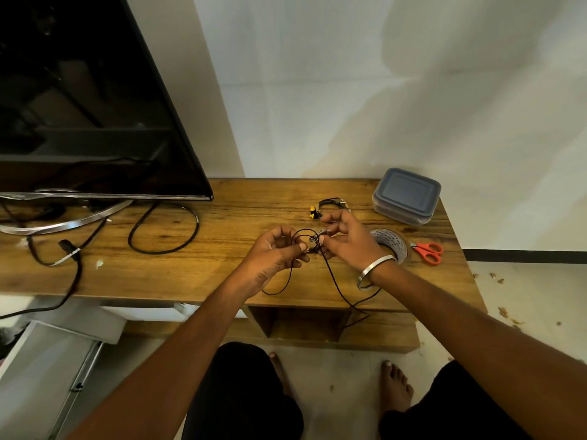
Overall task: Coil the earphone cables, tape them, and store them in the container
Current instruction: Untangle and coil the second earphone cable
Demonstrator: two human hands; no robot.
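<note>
from the head view, you are in the coiling step: your left hand (273, 253) and right hand (344, 241) meet above the middle of the wooden worktop (178, 274), working a black earphone cable (333, 274) between them. a small loop of it stands up between the two hands, while the rest trails down past your right wrist and hangs over the front edge of the worktop, so most of the length looks not yet wound.

your left fingers (300, 247) are curled and pinching the cable at the base of the loop. your right thumb and forefinger pinch the cable just opposite, with the other fingers half spread above. both forearms reach forward and inward, and a metal bangle (376, 268) sits on the right wrist.

a second earphone set (327, 206) with yellow tips lies further back on the worktop, just beyond your right hand. the tape roll (394, 246) is partly hidden behind your right wrist, the red scissors (428, 252) lie just to its right, and the grey container (406, 195) sits at the back right corner with its lid on.

next, i judge you need to draw up the hanging slack and lay even turns onto the loop, keeping the left pinch firm so it does not spring apart before taping.
</note>
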